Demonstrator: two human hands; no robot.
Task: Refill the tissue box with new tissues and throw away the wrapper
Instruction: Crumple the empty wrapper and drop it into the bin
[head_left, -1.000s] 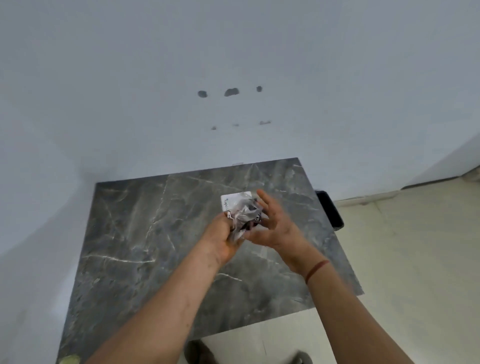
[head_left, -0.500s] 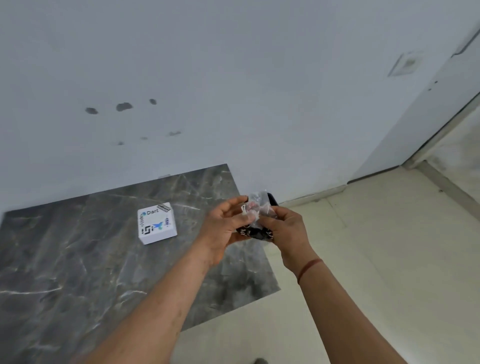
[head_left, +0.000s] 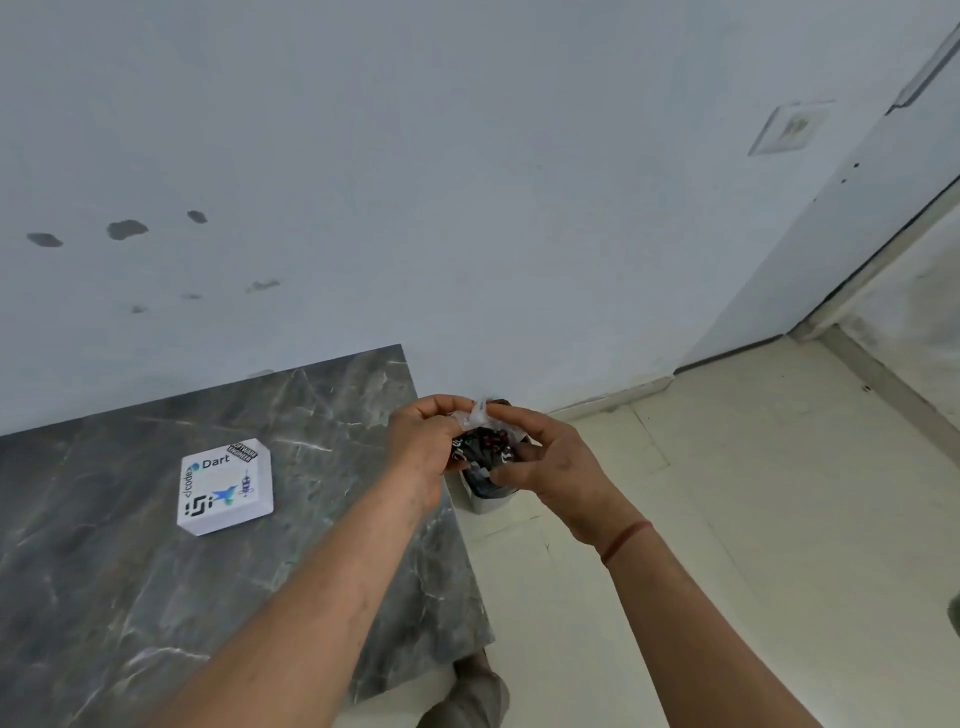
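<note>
A: From the head camera, what are the hands doing?

B: The left hand (head_left: 421, 447) and right hand (head_left: 550, 467) meet past the desk's right edge. Each grip is pinched on the wrapper (head_left: 480, 434), a crumpled wad of thin clear plastic with dark print and small red marks.

A: And the desk?

B: The desk (head_left: 156, 597) is a flat slab, dark grey, marbled with pale veins. The tissue box (head_left: 227, 486) lies on it, white, squarish with one clipped corner, stickers on top, well apart from the hands.

A: Any container below?

B: A small bin (head_left: 485, 496) stands on the pale tiled floor (head_left: 753, 519) right beside the desk, under the wrapper, lined in something dark. Its contents I cannot make out.
</note>
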